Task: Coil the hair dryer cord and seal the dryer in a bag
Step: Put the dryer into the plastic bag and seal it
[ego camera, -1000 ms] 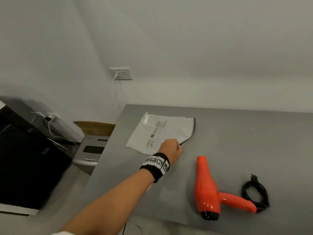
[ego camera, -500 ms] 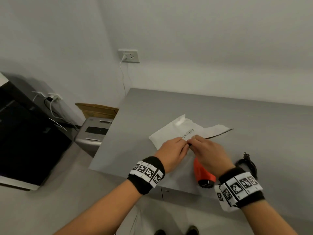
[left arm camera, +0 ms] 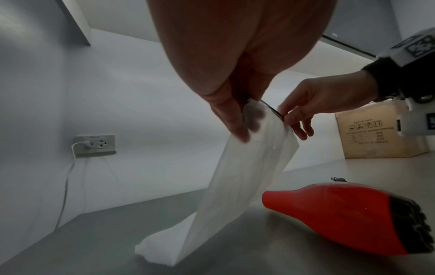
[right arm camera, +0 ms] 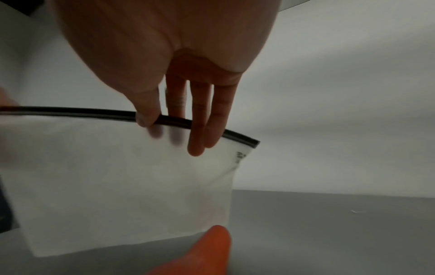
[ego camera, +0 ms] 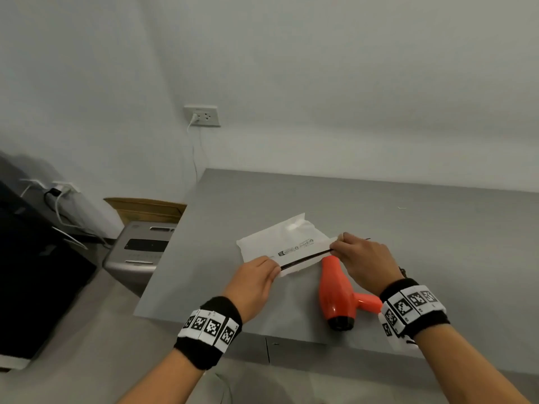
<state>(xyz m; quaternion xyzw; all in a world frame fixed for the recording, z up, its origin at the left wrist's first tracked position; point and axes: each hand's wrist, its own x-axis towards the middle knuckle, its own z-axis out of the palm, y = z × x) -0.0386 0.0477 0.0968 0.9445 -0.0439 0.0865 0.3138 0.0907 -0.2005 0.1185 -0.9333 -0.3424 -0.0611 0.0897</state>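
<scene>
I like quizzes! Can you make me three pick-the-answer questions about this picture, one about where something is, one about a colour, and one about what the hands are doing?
1. Where is the hair dryer?
A. lying on the grey table
B. inside the bag
C. on the floor

2. What colour is the strip along the top edge of the white bag?
A. red
B. black
C. yellow

3. What are the left hand and the right hand doing?
A. both resting flat on the table
B. both pinching the bag's top edge
C. one holding the dryer

Answers:
1. A, the dryer lies on its side on the table, outside the bag.
2. B, the right wrist view shows a dark black strip.
3. B, each hand grips one end of the strip, with the bag hanging down to the table.
</scene>
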